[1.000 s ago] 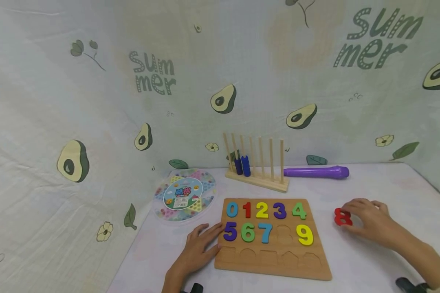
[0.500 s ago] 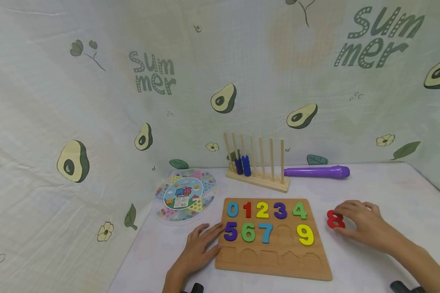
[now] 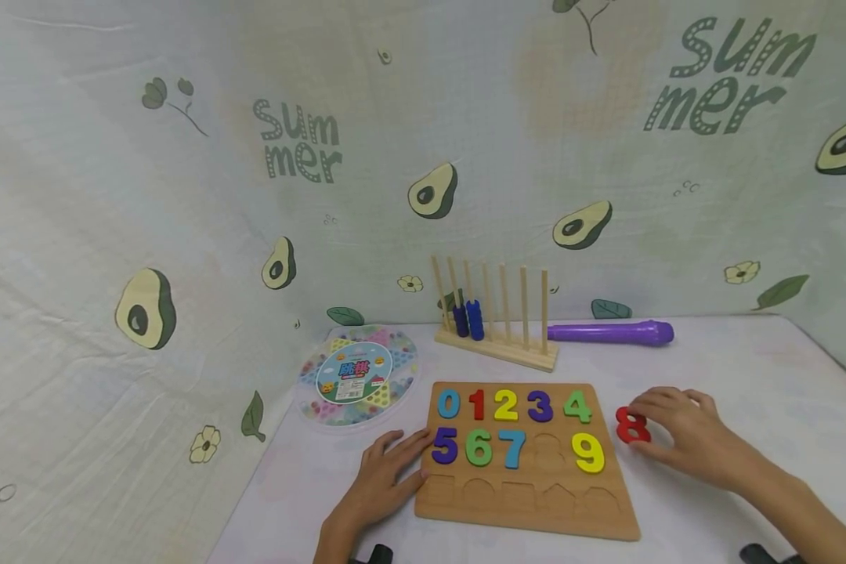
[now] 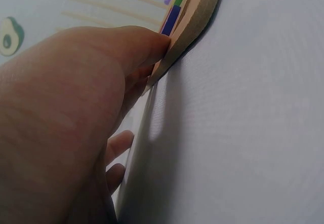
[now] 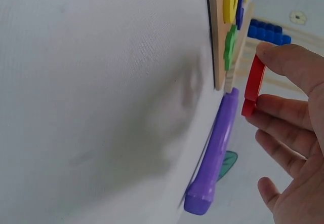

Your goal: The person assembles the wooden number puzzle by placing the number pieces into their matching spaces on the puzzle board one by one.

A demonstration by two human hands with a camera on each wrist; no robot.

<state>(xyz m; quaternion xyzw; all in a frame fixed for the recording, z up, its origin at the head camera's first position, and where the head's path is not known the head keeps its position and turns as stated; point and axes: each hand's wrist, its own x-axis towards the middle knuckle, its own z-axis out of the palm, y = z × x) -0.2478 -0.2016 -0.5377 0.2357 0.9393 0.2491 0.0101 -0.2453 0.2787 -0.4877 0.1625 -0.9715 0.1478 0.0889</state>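
Note:
My right hand (image 3: 691, 439) pinches a red number 8 (image 3: 631, 424) between thumb and fingertips, just off the right edge of the wooden number board (image 3: 493, 515). In the right wrist view the red 8 (image 5: 255, 79) is held above the white cloth, its shadow falling apart from it. My left hand (image 3: 381, 487) touches the board's left edge with its fingers extended; the left wrist view has the thumb (image 4: 157, 46) against that edge. Coloured numbers 0 to 7 and a yellow 9 (image 3: 598, 456) sit on the board, with a bare recess (image 3: 548, 453) between 7 and 9.
Behind the board stands a wooden peg rack (image 3: 497, 350) with blue beads (image 3: 475, 319) on two pegs. A purple microphone-shaped stick (image 3: 609, 333) lies to its right. At the back left is a round board-game box (image 3: 352, 372). A patterned cloth hangs behind.
My right hand has carried the red 8 leftward, closer to the board's right edge. The left hand and the board stay in place.

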